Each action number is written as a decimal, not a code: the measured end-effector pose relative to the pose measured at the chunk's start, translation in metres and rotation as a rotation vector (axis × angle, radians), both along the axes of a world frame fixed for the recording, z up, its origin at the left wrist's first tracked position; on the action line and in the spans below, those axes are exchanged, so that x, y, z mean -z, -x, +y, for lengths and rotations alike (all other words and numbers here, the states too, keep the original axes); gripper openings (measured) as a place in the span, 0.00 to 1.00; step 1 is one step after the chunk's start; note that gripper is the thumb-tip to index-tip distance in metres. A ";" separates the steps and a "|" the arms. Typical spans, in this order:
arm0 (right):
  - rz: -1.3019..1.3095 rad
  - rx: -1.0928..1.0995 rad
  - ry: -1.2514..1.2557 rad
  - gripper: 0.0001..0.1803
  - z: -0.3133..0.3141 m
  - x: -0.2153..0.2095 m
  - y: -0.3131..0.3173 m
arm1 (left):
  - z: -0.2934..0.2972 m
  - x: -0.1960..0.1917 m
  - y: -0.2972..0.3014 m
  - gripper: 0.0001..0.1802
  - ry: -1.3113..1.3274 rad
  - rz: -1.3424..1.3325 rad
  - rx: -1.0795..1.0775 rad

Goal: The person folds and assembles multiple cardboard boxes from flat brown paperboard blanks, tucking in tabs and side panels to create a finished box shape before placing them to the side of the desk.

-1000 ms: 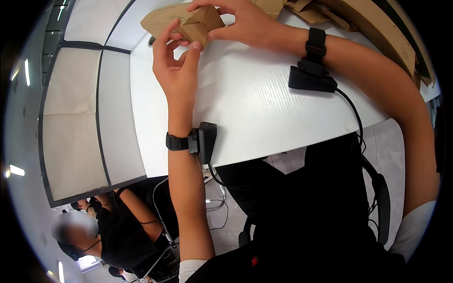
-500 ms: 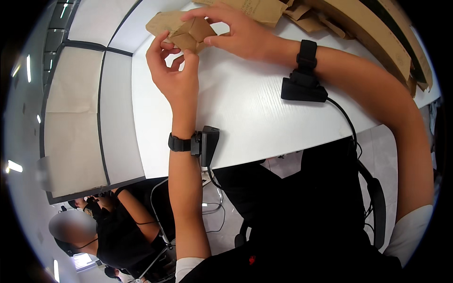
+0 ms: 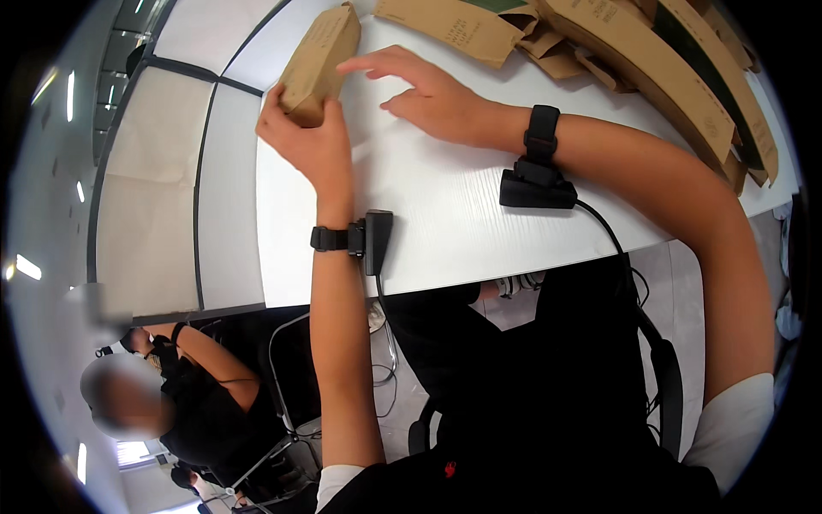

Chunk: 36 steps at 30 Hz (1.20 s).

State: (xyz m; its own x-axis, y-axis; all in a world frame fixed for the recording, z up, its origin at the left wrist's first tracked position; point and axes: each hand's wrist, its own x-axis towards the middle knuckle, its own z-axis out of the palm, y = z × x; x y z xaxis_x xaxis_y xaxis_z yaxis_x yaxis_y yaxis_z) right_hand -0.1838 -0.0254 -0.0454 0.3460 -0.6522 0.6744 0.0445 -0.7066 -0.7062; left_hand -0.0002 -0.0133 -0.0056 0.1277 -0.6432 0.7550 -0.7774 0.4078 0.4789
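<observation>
A long brown cardboard box (image 3: 322,62) stands tilted at the far left of the white table. My left hand (image 3: 301,128) grips its near end, thumb on one side and fingers on the other. The box's near end looks folded closed. Beside its right side, my right hand (image 3: 419,92) is open, with the index finger stretched toward the box and the thumb apart. Whether that fingertip touches the cardboard I cannot tell. Each of my wrists wears a black strap with a cabled black device.
Several flattened or partly folded cardboard boxes (image 3: 638,64) lie heaped at the back right of the table (image 3: 445,223). A white partition (image 3: 145,188) with dark edging borders the left side. Another person (image 3: 205,411) sits beyond it, lower left.
The box has swung so its long side now shows, where its folded end faced me before. My right hand has let go of it and drawn slightly away.
</observation>
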 end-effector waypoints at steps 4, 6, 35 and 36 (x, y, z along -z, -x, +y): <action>-0.043 0.034 -0.040 0.34 -0.009 -0.003 -0.006 | 0.033 -0.028 -0.045 0.34 0.123 0.326 0.105; -0.069 0.004 0.002 0.28 -0.011 -0.002 0.002 | 0.076 -0.049 -0.060 0.32 0.221 0.297 0.139; 0.107 0.020 -0.153 0.20 -0.008 -0.009 0.026 | 0.163 0.058 -0.353 0.23 0.295 0.536 -0.624; 0.118 0.019 -0.150 0.20 -0.009 -0.007 0.027 | 0.150 0.064 -0.355 0.25 0.271 0.593 -0.518</action>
